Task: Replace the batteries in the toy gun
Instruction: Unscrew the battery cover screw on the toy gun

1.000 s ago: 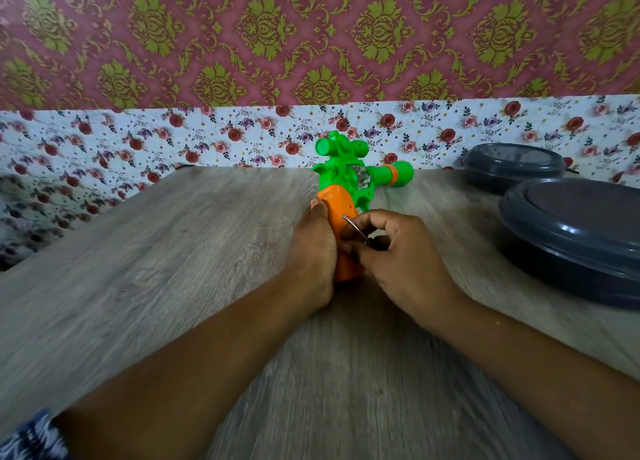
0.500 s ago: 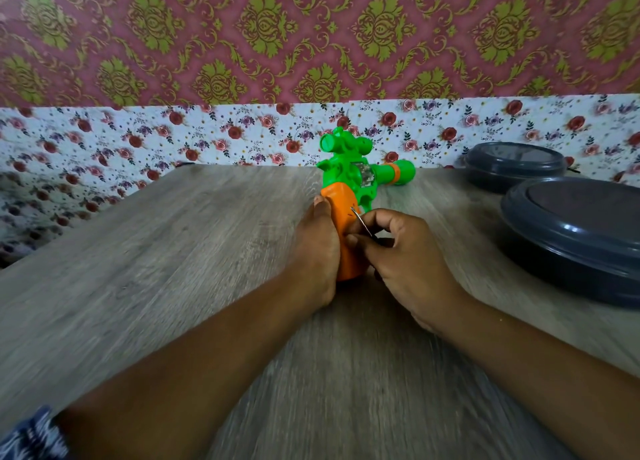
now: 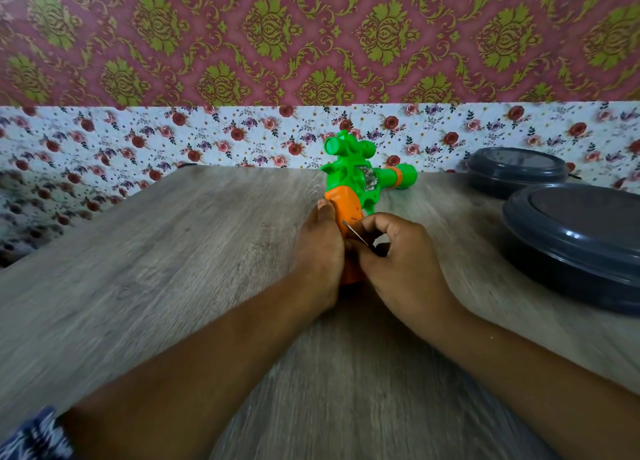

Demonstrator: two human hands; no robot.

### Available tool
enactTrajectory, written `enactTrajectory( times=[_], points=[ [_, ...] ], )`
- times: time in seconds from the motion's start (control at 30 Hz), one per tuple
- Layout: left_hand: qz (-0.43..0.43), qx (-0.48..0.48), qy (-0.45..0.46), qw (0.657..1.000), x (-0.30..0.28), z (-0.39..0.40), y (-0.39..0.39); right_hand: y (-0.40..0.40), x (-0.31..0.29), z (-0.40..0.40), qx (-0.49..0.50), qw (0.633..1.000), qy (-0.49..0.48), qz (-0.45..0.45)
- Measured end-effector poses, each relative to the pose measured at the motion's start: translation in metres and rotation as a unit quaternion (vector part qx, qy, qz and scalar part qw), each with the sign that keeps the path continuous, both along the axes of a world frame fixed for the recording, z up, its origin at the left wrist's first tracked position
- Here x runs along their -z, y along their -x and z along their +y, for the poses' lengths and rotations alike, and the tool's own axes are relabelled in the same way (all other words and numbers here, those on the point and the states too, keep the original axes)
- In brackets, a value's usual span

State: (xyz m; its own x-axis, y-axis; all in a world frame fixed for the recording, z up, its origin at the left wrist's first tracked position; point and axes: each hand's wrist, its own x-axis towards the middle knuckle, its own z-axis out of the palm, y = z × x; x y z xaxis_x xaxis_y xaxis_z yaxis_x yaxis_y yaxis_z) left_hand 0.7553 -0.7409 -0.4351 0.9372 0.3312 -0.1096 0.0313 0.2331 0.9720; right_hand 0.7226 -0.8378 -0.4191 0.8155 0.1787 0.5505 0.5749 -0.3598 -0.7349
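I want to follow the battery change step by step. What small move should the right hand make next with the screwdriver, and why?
Probably turn the screwdriver in place. The right hand pinches its thin shaft, whose tip meets the orange grip of the toy gun, while the left hand steadies that grip against the table. No cover looks open yet, though I cannot see the screw itself.

My left hand [image 3: 320, 251]: fingers straight, pressed flat forward | my right hand [image 3: 398, 251]: fingers curled, pinching | bare forearms converge

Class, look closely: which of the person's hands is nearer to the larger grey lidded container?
Right. The right hand lies between toy gun and container; the left hand is beyond the gun.
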Motion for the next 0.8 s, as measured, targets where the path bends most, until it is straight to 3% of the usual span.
enactTrajectory(
  times=[0.13, 0.37, 0.8],
  points=[
    [-0.014, -0.008, -0.005, 1.0, -0.0035, -0.0017, 0.0025, -0.001, 0.0004, 0.0021, -0.001, 0.999, -0.025, 0.041],
    [-0.016, -0.003, -0.002, 1.0, -0.0065, -0.0005, 0.0055, -0.0066, 0.002, 0.0001, 0.005, 0.998, 0.045, 0.051],
    [-0.04, 0.014, -0.048, 0.998, -0.0034, 0.0035, 0.0049, -0.0036, 0.0001, 0.0002, 0.036, 0.994, 0.097, -0.029]
  ],
)
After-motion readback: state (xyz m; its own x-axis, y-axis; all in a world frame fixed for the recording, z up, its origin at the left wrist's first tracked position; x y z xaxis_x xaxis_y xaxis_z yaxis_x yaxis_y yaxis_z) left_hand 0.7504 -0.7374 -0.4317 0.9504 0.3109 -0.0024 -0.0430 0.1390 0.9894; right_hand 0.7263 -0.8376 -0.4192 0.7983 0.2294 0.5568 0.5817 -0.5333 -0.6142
